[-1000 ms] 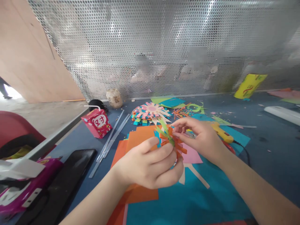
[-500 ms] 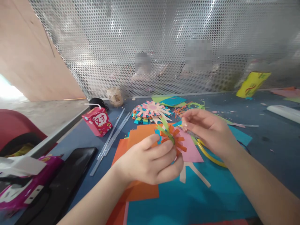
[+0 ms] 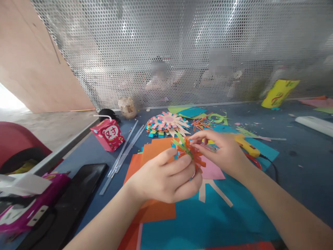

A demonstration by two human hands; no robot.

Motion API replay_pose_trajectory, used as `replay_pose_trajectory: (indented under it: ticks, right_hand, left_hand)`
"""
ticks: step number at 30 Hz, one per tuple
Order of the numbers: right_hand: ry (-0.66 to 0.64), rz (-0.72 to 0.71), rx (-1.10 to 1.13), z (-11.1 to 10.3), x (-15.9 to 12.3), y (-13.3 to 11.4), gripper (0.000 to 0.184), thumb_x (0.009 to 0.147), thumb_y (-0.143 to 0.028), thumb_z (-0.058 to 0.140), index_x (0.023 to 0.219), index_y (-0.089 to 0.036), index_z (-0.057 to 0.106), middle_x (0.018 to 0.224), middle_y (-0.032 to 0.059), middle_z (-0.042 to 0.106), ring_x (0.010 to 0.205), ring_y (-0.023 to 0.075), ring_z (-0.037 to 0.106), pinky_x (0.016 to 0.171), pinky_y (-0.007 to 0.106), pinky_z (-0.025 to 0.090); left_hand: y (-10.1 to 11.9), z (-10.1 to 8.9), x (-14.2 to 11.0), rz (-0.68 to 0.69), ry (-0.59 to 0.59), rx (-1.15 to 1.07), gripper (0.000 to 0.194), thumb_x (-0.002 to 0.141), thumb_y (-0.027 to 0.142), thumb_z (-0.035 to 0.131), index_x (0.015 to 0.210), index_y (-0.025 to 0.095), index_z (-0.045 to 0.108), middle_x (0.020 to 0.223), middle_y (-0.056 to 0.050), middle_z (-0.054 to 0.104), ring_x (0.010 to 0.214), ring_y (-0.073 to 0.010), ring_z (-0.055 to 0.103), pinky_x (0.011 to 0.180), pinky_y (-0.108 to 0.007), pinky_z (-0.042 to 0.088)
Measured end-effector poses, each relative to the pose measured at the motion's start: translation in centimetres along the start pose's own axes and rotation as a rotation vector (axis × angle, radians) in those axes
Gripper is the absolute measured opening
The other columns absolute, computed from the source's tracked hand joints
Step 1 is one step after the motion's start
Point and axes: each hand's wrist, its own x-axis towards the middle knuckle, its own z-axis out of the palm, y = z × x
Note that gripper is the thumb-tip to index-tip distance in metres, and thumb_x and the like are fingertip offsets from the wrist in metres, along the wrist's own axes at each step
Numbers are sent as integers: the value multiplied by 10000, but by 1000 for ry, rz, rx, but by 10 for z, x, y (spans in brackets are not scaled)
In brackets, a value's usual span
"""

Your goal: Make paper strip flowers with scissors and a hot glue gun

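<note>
My left hand (image 3: 166, 178) is closed round a small paper flower (image 3: 199, 161) with curled orange petals and green strips, held above the coloured sheets. The thumb and forefinger of my right hand (image 3: 223, 151) pinch at the flower's upper orange petals. Behind the right hand, scissors (image 3: 213, 148) show only in part. A pink paper sheet (image 3: 213, 170) and cream paper strips (image 3: 221, 194) lie beneath, on a large blue sheet (image 3: 208, 222). Orange sheets (image 3: 156, 211) lie under my left hand. Beyond the hands is a pile of layered fringed paper flowers (image 3: 168, 121).
A yellow glue gun (image 3: 248, 146) with a black cord lies right of my right hand. Clear glue sticks (image 3: 125, 152), a red drink box (image 3: 108, 134) and a black phone (image 3: 85, 180) are at left. Paper scraps (image 3: 203, 122) lie before a perforated metal panel (image 3: 177, 41).
My right hand drew away from the flower to the right, baring the yellow scissor handle, then came back to the petals. My left hand has stayed nearly still, holding the flower.
</note>
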Motion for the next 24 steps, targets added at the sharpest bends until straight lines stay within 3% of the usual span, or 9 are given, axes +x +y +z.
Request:
replay_pose_trajectory:
  ticks: [5, 16, 18, 21, 24]
  right_hand:
    - [-25, -63, -47, 1, -1, 5, 177, 805, -154, 583, 964, -231, 575, 861, -26, 655, 811, 101, 613, 724, 212, 476]
    - [-104, -324, -266, 1, -4, 3, 137, 887, -162, 457, 969, -182, 566, 899, 47, 628, 877, 167, 556, 797, 309, 451]
    - [-96, -302, -230, 1, -4, 2, 140, 887, -168, 450, 972, -200, 558, 914, 47, 622, 886, 169, 558, 795, 311, 459]
    - [-61, -152, -87, 2, -4, 0, 133, 864, -174, 482, 952, -238, 559, 865, 18, 615, 803, 150, 578, 722, 293, 488]
    - [15, 34, 256, 0, -3, -3, 76, 824, -198, 552, 883, -242, 574, 834, 0, 610, 780, 136, 595, 695, 271, 511]
  left_hand:
    - [1, -1, 0, 8, 1, 4, 110, 807, 151, 545, 827, 193, 644, 803, 25, 713, 815, -155, 606, 739, -343, 410]
    - [1, 0, 0, 34, 8, -24, 106, 804, 159, 549, 832, 202, 641, 806, 23, 713, 823, -156, 598, 762, -339, 409]
    - [2, 0, 0, 32, -6, -27, 103, 805, 160, 550, 836, 201, 639, 821, 18, 712, 834, -156, 601, 750, -336, 407]
    - [2, 1, 0, 21, -16, -25, 99, 803, 151, 554, 831, 196, 638, 827, 15, 713, 838, -155, 604, 740, -334, 405]
    - [2, 1, 1, 13, -13, -21, 101, 809, 148, 548, 823, 195, 636, 818, 14, 713, 829, -153, 605, 755, -337, 405]
